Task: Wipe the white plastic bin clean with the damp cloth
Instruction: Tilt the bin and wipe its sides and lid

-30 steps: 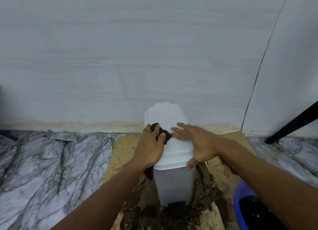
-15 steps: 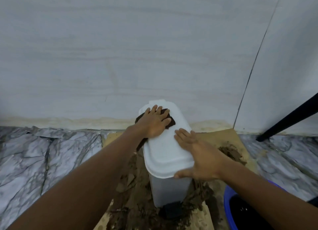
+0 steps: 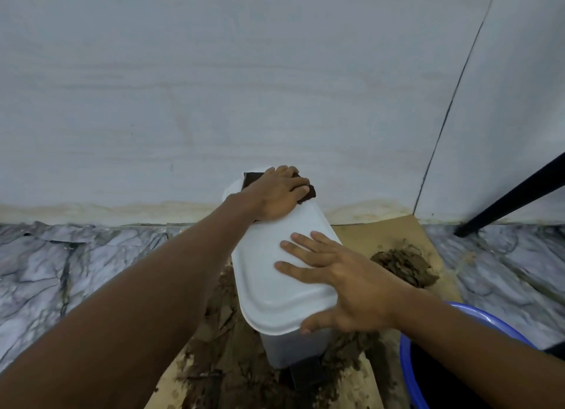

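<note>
Starting on my left: the left hand (image 3: 276, 194) is at the far end of the lid (image 3: 269, 274), fingers bent down over the damp cloth (image 3: 308, 194), dark corners poking out either side of the knuckles. The white plastic bin (image 3: 275, 349) stands on cardboard (image 3: 360, 234) against the wall, mud smeared round its base, black pedal (image 3: 305, 378) at the front. I'd call this the lid pass. To do it well I'd want firm downward pressure and long overlapping strokes pulled from the far edge toward the near rim, following that raised ridge where grime would sit. Moving right, the right hand (image 3: 345, 283) lies flat, fingers spread and straight on the lid, thumb under the near rim, holding nothing, just bracing. Good, because this bin looks light and would skate on wet cardboard. The lid's closed, so I can't see what's inside. Further right, a clump of soil (image 3: 403, 265), then the blue bucket (image 3: 408, 362): dark inside, can't tell whether that's water
</note>
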The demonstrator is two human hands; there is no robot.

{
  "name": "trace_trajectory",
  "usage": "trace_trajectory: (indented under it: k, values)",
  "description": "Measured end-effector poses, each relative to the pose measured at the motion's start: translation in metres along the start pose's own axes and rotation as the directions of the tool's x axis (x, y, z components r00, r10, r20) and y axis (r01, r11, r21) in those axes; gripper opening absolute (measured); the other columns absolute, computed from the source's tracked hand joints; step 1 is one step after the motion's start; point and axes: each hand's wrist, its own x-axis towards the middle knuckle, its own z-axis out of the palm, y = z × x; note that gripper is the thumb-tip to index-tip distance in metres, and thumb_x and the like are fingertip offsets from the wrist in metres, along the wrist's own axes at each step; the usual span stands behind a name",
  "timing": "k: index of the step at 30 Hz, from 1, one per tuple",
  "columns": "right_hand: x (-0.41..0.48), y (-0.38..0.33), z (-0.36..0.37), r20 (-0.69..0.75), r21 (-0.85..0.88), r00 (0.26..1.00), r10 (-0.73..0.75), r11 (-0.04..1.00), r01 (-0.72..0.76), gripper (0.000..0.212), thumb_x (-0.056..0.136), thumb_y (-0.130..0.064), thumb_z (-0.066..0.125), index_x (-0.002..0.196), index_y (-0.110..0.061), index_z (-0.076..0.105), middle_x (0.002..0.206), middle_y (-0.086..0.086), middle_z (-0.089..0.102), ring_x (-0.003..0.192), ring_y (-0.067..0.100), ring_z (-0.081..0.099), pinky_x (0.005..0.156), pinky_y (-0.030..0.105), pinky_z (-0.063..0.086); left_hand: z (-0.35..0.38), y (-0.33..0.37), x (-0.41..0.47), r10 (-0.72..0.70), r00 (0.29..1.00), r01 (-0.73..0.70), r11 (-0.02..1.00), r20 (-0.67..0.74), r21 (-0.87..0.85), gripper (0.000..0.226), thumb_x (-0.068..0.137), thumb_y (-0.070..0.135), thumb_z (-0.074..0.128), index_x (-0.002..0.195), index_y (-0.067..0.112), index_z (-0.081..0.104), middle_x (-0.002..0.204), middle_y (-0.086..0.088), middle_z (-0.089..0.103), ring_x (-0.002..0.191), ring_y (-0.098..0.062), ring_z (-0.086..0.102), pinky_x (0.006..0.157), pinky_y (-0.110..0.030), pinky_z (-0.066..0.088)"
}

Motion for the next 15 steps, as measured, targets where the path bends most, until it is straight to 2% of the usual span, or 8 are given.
trace_trajectory:
  k: [4, 7, 9, 12, 15]
  values:
    - [-0.004, -0.009, 0.001, 0.004, -0.013, 0.999, -0.037, 0.999, 0.037, 0.085, 0.087, -0.068, 0.054, 0.154, -0.039, 0.012, 0.163, -0.012, -0.005, 0.149, 0.005, -0.017, 0.122, 0.032, -0.013, -0.011, 0.001, -0.024, -0.018, 1.000, 0.017, 0.999, 0.005, 0.047, 0.041, 0.111, 0.026, 0.020, 0.124, 0.018, 0.058, 0.134, 0.002, 0.055, 0.124, -0.022, 0.040, 0.111, -0.038, 0.028]
    - [-0.008, -0.020, 0.006, -0.017, -0.011, 0.996, -0.092, 0.996, 0.092, 0.082, 0.088, -0.064, 0.055, 0.154, -0.039, 0.014, 0.163, -0.011, -0.003, 0.149, 0.004, -0.017, 0.121, 0.032, -0.013, -0.010, -0.001, -0.057, 0.032, 0.992, -0.023, 0.997, -0.121, 0.072, 0.039, 0.111, 0.022, 0.024, 0.116, 0.015, 0.061, 0.129, 0.006, 0.058, 0.113, -0.015, 0.034, 0.105, -0.029, 0.022]
    - [-0.011, -0.026, 0.009, -0.024, -0.017, 0.990, -0.137, 0.990, 0.137, 0.080, 0.088, -0.063, 0.057, 0.154, -0.036, 0.019, 0.164, -0.009, 0.001, 0.150, 0.006, -0.013, 0.123, 0.036, -0.009, -0.009, -0.004, -0.083, 0.021, 0.980, -0.009, 0.998, -0.198, 0.057, 0.038, 0.110, 0.031, 0.026, 0.120, 0.019, 0.060, 0.124, 0.006, 0.054, 0.111, -0.014, 0.030, 0.107, -0.028, 0.019]
    - [-0.019, -0.020, 0.004, -0.026, 0.021, 0.989, -0.146, 0.989, 0.147, 0.079, 0.087, -0.052, 0.065, 0.153, -0.033, 0.026, 0.164, -0.009, 0.009, 0.151, 0.007, -0.006, 0.124, 0.039, -0.003, -0.010, -0.009, -0.111, -0.052, 0.976, 0.073, 0.993, -0.209, 0.096, 0.049, 0.106, 0.043, 0.020, 0.137, 0.022, 0.051, 0.135, 0.003, 0.049, 0.123, -0.012, 0.023, 0.115, -0.026, 0.006]
    - [-0.027, -0.008, -0.003, -0.030, 0.106, 0.999, -0.032, 0.994, 0.035, 0.082, 0.085, -0.053, 0.068, 0.153, -0.036, 0.025, 0.163, -0.013, 0.008, 0.150, 0.001, -0.006, 0.124, 0.041, 0.000, -0.014, -0.014, -0.121, -0.175, 0.981, 0.184, 0.976, -0.081, 0.120, 0.053, 0.108, 0.043, 0.017, 0.155, 0.025, 0.031, 0.162, 0.002, 0.032, 0.147, -0.014, 0.013, 0.123, -0.032, 0.000]
